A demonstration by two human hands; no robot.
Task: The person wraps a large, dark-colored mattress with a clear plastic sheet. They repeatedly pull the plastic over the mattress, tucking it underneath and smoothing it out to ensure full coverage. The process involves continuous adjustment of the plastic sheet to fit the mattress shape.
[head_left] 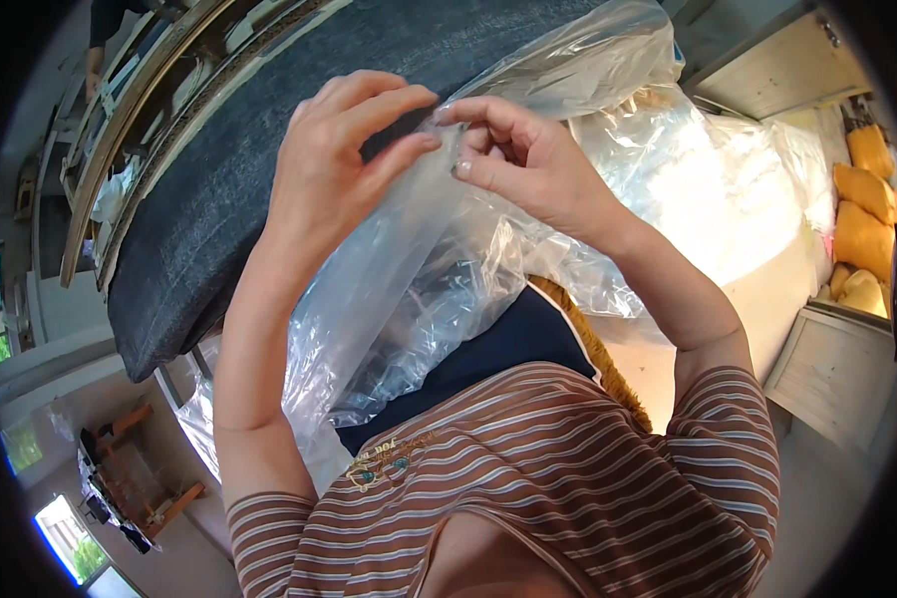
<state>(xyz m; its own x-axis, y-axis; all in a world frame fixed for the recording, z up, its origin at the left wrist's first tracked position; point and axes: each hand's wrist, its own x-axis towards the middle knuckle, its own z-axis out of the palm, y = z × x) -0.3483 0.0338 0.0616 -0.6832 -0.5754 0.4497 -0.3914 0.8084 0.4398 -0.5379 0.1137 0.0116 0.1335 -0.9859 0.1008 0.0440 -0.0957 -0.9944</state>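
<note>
My left hand (pixel 339 149) is raised over the dark grey upholstered piece (pixel 219 189), its fingers curved and a gap between thumb and forefinger. Close by on the right is my right hand (pixel 533 164), with the forefinger stretched toward the left fingertips. Its other fingers curl in against the thumb; whatever they may hold is too small to make out. Below both hands, a clear plastic sheet (pixel 389 289) drapes from the upholstery toward my body in loose folds. More crumpled plastic (pixel 658 149) spreads to the right, brightly lit.
Wooden frame pieces (pixel 120 140) stand along the far left of the upholstery. Yellow cushion-like bundles (pixel 864 239) are stacked at the right, above a pale cabinet (pixel 832 364). Gold fringe (pixel 618 369) shows beside my waist. A wooden frame (pixel 135 468) is at the lower left.
</note>
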